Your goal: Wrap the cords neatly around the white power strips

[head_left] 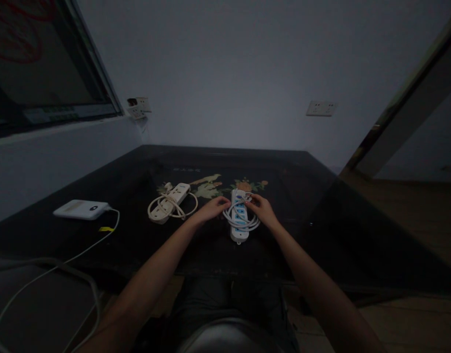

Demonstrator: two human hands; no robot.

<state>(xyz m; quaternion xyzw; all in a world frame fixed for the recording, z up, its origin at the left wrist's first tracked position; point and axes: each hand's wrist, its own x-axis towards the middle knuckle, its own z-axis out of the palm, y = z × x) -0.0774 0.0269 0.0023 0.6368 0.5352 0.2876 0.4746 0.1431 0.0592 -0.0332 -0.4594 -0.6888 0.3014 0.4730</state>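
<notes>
A white power strip [239, 236] with blue socket faces lies lengthwise on the dark table in front of me. Its white cable [254, 225] is coiled in loops over the strip. From the left, my left hand [213, 208] reaches in with curled fingers closed at the coil's left edge. On the other side, my right hand [261, 209] pinches the cable near the strip's upper end. Further left lies a second, cream power strip [180, 192], its own cable looped across it and its plug by the far end.
The dark table [284, 171] has a printed bird-and-flower pattern. A white power bank [81, 209] sits at the left, with a white cable running off the front edge. Wall sockets [321, 108] are on the back wall, more sockets [138, 108] at the left corner.
</notes>
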